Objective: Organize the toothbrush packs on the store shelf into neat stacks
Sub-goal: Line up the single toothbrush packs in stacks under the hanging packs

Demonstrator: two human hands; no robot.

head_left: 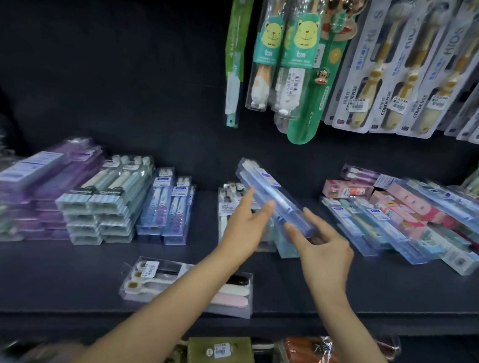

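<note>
- far left of the hands: purple pack stacks (43, 180), neat, on the shelf (67, 262).
- next over: mint/white pack stacks (104, 201), two columns side by side, squared up.
- just left of the left hand: blue-purple packs (165, 206), two low stacks touching each other.
- near edge, under the left forearm: clear 3-brush pack (153, 280) lying flat, partly hidden by the arm.
- left hand (245, 225): fingers straight, tips against the near side of the long blue pack (273, 198); not curled round it.
- long blue pack: tilted, far end higher, held up off the shelf betw both hands, over a white/teal pile (228, 205).
- right hand (325, 252): thumb + fingers pinching the pack's near end.
- right of the right hand: messy pile of blue & pink packs (405, 222), overlapping at angles.
- above the hands: hanging kids' brushes (372, 63).
</note>
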